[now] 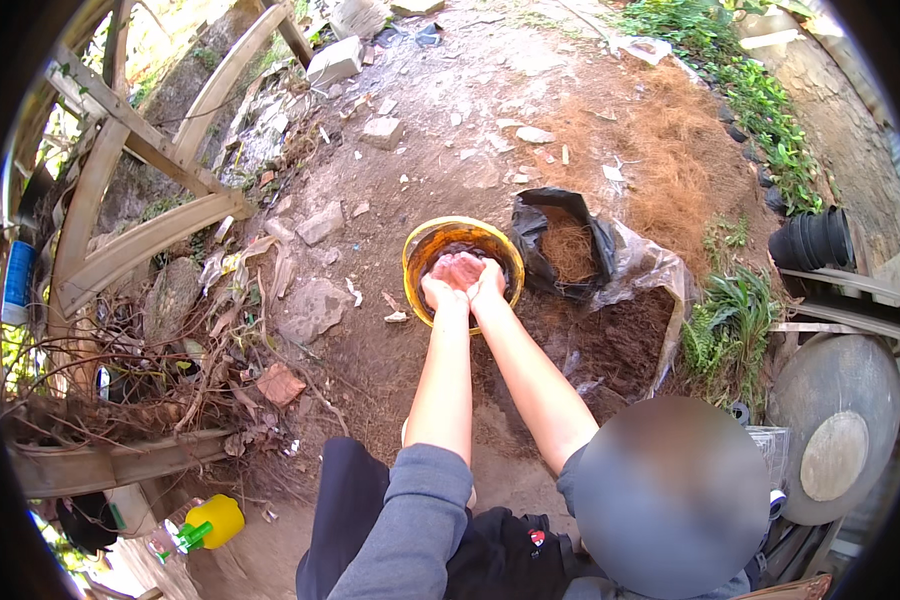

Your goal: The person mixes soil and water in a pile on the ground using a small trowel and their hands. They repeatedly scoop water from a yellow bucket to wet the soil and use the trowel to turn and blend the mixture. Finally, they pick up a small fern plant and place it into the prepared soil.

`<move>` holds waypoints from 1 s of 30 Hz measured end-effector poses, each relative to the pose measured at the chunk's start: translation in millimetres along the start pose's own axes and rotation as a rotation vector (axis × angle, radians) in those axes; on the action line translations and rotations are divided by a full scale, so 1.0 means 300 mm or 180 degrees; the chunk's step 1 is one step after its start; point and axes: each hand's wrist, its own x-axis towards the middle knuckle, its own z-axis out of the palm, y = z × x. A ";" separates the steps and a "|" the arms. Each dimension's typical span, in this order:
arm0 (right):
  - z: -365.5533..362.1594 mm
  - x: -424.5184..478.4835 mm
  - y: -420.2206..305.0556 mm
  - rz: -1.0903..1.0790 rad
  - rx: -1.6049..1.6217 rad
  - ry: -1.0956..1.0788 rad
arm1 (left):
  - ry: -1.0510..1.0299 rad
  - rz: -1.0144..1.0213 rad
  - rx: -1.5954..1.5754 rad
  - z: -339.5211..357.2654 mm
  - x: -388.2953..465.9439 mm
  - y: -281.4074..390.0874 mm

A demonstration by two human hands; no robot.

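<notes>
A yellow bucket [518,279] stands on the dirt ground in front of me, with dark liquid inside. My left hand [445,289] and my right hand [486,282] are cupped side by side in its mouth, palms up, with reddish-brown liquid pooled in the palms. Just right of the bucket stands a black plastic bag [529,238] with brown fibre [568,247] inside. A heap of dark soil [630,341] lies on a clear plastic sheet [656,262] behind and beside my right forearm.
Wooden frame pieces [150,232] and dry roots lie at the left, near a yellow spray bottle [221,520]. Stones [315,309] dot the ground. Loose brown fibre [660,157] spreads at upper right. Black plant pots [811,240] and a large round grey object [832,427] are at the right.
</notes>
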 end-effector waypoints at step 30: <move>-0.617 -0.613 -0.871 -0.1166 -0.2632 0.0118 | -0.1707 -0.2188 0.4059 0.176 -0.874 -0.582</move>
